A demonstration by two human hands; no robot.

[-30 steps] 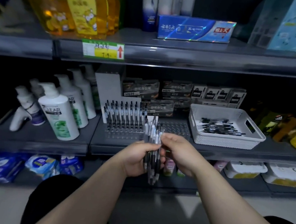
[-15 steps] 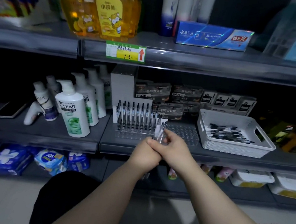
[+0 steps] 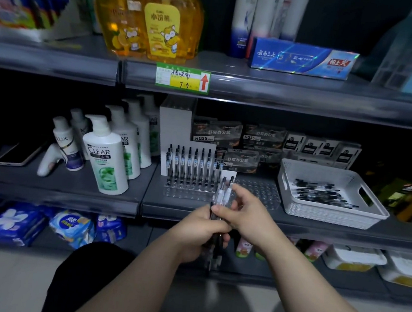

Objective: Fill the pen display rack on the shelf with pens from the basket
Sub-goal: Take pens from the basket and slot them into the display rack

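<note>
Centre frame: left hand [image 3: 199, 234] wraps a bundle of gel pens [image 3: 226, 195] just below the clear pen display rack [image 3: 259, 190]. Right hand [image 3: 244, 215] pinches one upper barrel. Pens judged light, stiff and slick, so grip mid-barrel. More lie in the white basket [image 3: 326, 214] at right.

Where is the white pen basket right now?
In the head view, the white basket stands on the middle shelf, right of centre, just right of the clear pen rack and in front of a row of small boxes.

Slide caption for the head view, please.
Left hand grips a pen bundle, right hand pinches one pen before the part-filled display rack; basket holds more.
</note>
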